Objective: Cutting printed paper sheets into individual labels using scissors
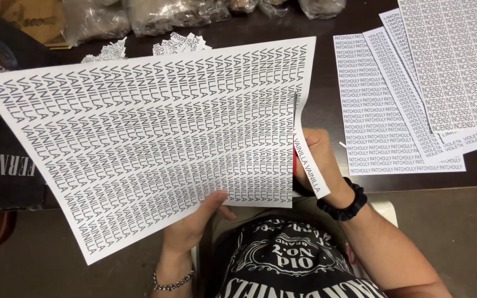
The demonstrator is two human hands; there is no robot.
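Note:
My left hand (pixel 197 221) pinches the near edge of a large white sheet (pixel 150 132) printed with rows of repeated words, held tilted over the dark table. My right hand (pixel 318 165), a black band on its wrist, sits at the sheet's right edge, mostly hidden behind the paper; a red handle shows there, apparently scissors, with the blades out of sight. A narrow strip (pixel 307 160) of the sheet is cut partly free along the right edge and curls down over my right hand.
Several more printed sheets (pixel 415 94) lie fanned out at the right of the dark table (pixel 321 83). Small cut paper slips (pixel 178 43) and clear plastic bags (pixel 155 14) sit at the far side. A dark printed box (pixel 1 165) lies at the left.

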